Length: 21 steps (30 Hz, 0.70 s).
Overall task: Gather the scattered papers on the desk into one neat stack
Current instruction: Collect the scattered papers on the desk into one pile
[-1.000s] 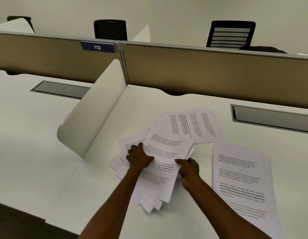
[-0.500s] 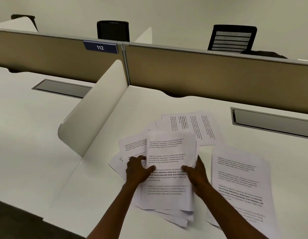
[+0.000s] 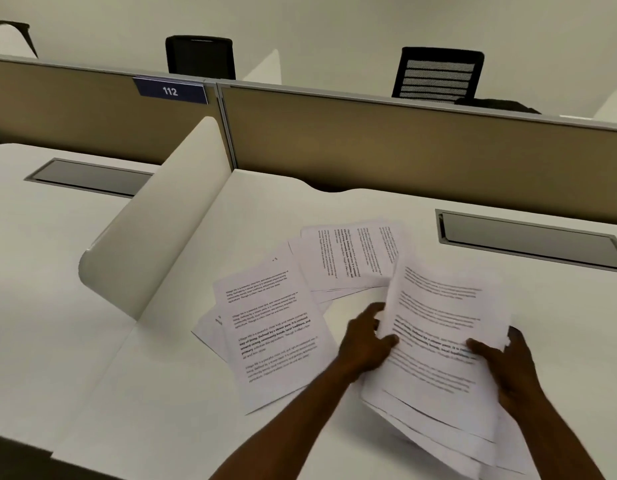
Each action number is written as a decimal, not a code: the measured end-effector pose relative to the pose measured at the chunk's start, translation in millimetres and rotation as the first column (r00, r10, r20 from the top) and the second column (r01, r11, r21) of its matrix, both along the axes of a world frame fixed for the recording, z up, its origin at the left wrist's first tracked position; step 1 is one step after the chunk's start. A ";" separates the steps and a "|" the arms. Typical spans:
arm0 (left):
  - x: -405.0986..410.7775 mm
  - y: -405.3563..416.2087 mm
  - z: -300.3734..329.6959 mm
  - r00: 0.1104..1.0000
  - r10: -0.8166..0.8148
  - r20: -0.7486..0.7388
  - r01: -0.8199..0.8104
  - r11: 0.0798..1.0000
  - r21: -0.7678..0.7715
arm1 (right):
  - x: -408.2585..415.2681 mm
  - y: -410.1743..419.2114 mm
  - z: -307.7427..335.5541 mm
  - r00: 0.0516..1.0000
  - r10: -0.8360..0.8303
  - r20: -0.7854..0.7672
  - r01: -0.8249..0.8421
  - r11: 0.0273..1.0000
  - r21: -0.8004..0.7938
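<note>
Held bundle [image 3: 438, 344]: a sheaf of printed white sheets gripped between both hands at the near right of the worktop [image 3: 134, 393], its long axis running from 6 o'clock to 12 o'clock with the top leaning slightly toward 1 o'clock. The lower edges fan out unevenly at 5 o'clock, so the sheaf is not yet squared. It appears to rest on or just above further sheets whose corners show beneath it; whether they touch cannot be told.

Right hand [image 3: 511, 368]: fingers clenched on the right edge of the bundle, thumb on the printed face.

Left hand [image 3: 366, 341]: fingers closed on the left edge of the same bundle, thumb on top.

Near loose pile [image 3: 276, 330]: 1 upright printed sheet lying flat over at least 2 others, just beside the left hand at its 9 o'clock, long axis from 7 o'clock to 1 o'clock. The left hand is the nearer hand; the coming move probably turns on this leftward offset.

Far loose pile [image 3: 348, 258]: several overlapping sheets turned sideways, text lines running toward 12 o'clock, at 11 o'clock from the bundle, whose top left corner overlaps them in this view.

Roughly 3 groups remain to merge. All sheets are thin, limp and likely to slide.

Divider [image 3: 154, 244]: curved white panel at 10 o'clock, apart from the papers.
</note>
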State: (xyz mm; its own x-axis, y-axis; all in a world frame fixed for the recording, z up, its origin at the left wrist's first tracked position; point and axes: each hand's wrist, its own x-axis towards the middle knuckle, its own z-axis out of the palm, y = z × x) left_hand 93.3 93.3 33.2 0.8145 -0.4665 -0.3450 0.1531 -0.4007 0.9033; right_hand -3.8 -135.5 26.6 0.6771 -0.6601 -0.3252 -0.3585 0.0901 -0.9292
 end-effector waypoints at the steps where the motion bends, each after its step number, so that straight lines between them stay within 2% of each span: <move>1: -6.5 -12.3 -4.3 1.000 -0.015 -0.004 0.015 1.000 0.014 | -2.9 -9.4 -5.9 0.999 -0.019 -0.039 0.017 0.999 -0.038; 5: -26.4 -43.0 -21.5 0.999 -0.055 0.002 0.054 0.996 0.074 | -4.9 -26.2 -17.5 0.982 -0.025 -0.187 -0.025 0.966 -0.256; 8: -33.9 -51.1 -40.2 0.996 -0.091 0.018 0.087 0.983 0.158 | -4.2 -28.1 -24.2 0.973 -0.024 -0.229 -0.063 0.927 -0.369; 11: -39.0 -50.7 -43.6 0.988 -0.138 0.065 0.120 0.966 0.228 | -3.1 -32.0 -33.7 0.949 -0.011 -0.317 -0.148 0.868 -0.474; 13: -40.0 -46.1 -44.6 0.982 -0.126 0.144 0.083 0.958 0.273 | -0.9 -33.8 -40.8 0.923 -0.068 -0.378 -0.172 0.807 -0.565; 15: -38.4 -35.0 -45.2 0.955 -0.039 0.293 -0.042 0.963 0.266 | 2.9 -27.8 -42.5 0.929 -0.107 -0.355 -0.174 0.721 -0.671; 17: -33.6 -17.4 -48.7 0.912 0.062 0.405 -0.167 0.959 0.230 | 10.7 -9.9 -35.6 0.968 -0.066 -0.243 -0.134 0.685 -0.716; 19: -24.7 7.3 -53.1 0.879 0.169 0.446 -0.283 0.937 0.203 | 23.4 16.7 -26.7 0.991 0.044 -0.123 -0.119 0.689 -0.715; 21: -10.4 38.2 -58.4 0.819 0.263 0.509 -0.415 0.885 0.210 | 38.1 49.3 -21.4 0.979 0.196 -0.055 -0.177 0.684 -0.707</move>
State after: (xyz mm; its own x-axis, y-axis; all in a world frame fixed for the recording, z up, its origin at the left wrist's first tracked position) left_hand 82.9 131.5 -25.2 0.9973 -0.0667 0.0292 -0.0661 -0.6607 0.7477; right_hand 34.3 -86.2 5.1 0.8122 -0.5478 0.2005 -0.2735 -0.6612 -0.6986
